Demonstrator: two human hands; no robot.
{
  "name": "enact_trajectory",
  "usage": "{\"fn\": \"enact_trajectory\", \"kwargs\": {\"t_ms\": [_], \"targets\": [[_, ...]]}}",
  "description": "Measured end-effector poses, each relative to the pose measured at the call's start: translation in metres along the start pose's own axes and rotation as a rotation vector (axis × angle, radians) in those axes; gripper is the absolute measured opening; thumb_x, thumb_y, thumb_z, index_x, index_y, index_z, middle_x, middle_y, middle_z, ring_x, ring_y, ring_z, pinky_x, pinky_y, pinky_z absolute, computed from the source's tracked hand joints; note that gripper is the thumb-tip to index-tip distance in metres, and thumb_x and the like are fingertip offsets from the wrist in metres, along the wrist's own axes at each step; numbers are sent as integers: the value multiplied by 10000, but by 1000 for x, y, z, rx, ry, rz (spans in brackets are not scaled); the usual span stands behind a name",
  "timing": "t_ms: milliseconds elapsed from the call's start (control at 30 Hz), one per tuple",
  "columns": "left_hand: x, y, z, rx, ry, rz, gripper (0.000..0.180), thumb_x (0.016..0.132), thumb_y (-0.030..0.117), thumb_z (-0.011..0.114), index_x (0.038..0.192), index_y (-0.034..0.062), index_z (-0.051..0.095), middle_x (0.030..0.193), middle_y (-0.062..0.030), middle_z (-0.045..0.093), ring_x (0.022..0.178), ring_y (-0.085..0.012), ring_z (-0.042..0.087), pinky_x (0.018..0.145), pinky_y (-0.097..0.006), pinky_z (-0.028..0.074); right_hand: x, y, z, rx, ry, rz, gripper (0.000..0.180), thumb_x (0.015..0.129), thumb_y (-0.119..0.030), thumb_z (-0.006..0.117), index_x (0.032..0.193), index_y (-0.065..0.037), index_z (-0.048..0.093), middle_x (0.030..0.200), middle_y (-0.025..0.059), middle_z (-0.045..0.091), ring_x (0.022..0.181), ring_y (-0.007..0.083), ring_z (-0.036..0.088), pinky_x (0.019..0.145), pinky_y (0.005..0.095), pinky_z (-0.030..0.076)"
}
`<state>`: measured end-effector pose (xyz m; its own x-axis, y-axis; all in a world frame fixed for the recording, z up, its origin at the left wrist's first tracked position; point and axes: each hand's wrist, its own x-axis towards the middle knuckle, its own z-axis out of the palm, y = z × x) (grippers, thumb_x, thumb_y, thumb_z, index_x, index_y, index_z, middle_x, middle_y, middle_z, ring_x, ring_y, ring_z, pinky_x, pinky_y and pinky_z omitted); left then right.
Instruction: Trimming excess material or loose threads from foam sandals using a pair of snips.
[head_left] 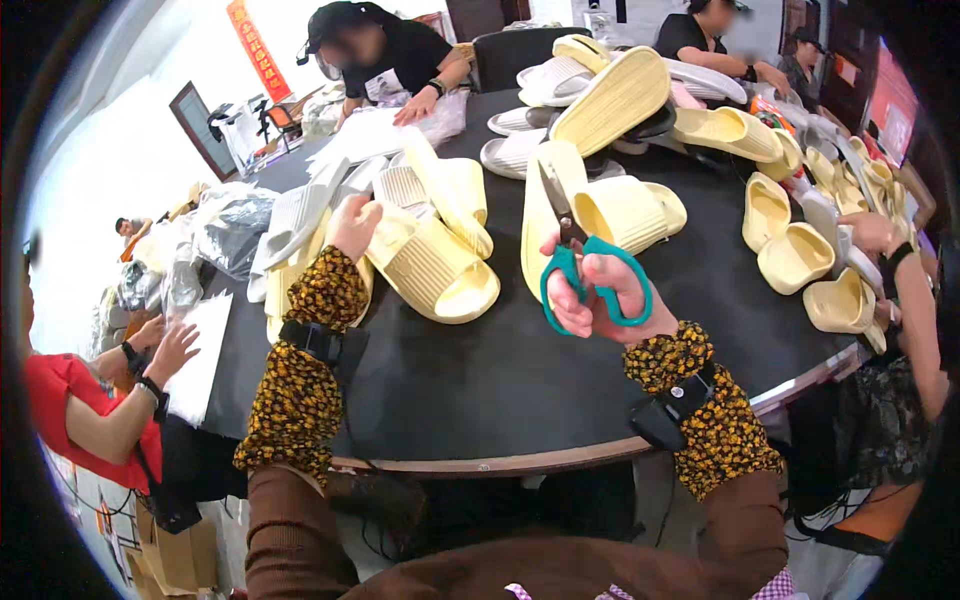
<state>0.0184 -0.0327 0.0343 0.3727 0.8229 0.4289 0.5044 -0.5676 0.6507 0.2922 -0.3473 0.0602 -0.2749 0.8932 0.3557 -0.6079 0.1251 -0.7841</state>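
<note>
With our right hand (pixel 598 300) gripping green scissors (pixel 585 268) and our left hand (pixel 352 226) apparently pinching a yellow slipper (pixel 435 265), trimming is underway, and many slippers remain piled on the desk (pixel 480 370).

- Setting: a small footwear workshop, a hand-finishing and packing room rather than a home or shop.
- Large round black table (pixel 520 380) serves as a shared workbench, with several people seated around its rim.
- Pale yellow slippers (pixel 440 270) and white slippers (pixel 520 150) lie in loose heaps across the table, many of one model, as in batch production.
- Clear plastic bags (pixel 225 235) pile up at the left edge.
- Green-handled scissors (pixel 590 280) are in use as a trimming tool.
- Cardboard boxes (pixel 170 560) stand on the floor at lower left.
- Workers wear patterned sleeve covers (pixel 300 390) over their forearms.
</note>
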Motion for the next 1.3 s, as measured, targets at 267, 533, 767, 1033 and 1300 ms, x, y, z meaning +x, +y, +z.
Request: {"fn": "enact_trajectory", "kwargs": {"t_ms": [267, 533, 767, 1033, 1300], "targets": [[18, -22, 41, -106, -125, -141, 725, 757, 442, 684, 1251, -34, 449, 1149, -195, 554, 1095, -246, 520, 915, -337, 423, -1, 2, -2, 9, 15, -9, 457, 863, -337, 557, 1172, -34, 408, 704, 66, 511, 527, 127, 465, 456, 251, 388], [-11, 47, 99, -222, -174, 331, 245, 821, 236, 644, 938, 20, 631, 729, -70, 615, 621, -158, 569, 615, -292, 488, 7, 0, 12, -2, -23, -17, 460, 862, -342, 560, 1165, -24, 422, 705, 67, 512, 538, 128, 470, 457, 248, 393], [-47, 140, 190, -499, -436, 176, 465, 763, 289, 647, 1138, 31, 556, 974, -196, 631, 971, -310, 602, 849, -362, 469, 3, -4, 5, 4, -41, -84, 479, 882, -359, 529, 1203, -45, 364, 678, 60, 487, 487, 112, 455, 434, 252, 406], [-48, 198, 156, -604, -593, 239, 338, 784, 141, 643, 1093, 23, 573, 931, -86, 624, 889, -182, 599, 779, -307, 486, 0, -3, -2, 15, 27, -129, 550, 880, -426, 535, 1224, -47, 331, 665, 55, 485, 458, 118, 447, 411, 253, 377], [36, 69, 57, 493, -16, -37, 524, 767, 325, 649, 1225, 112, 511, 1242, -174, 504, 1133, -327, 495, 957, -406, 402, -2, -3, 1, -66, 89, -37, 531, 819, -376, 606, 1141, -5, 406, 653, 94, 506, 490, 138, 458, 422, 246, 387]]}}
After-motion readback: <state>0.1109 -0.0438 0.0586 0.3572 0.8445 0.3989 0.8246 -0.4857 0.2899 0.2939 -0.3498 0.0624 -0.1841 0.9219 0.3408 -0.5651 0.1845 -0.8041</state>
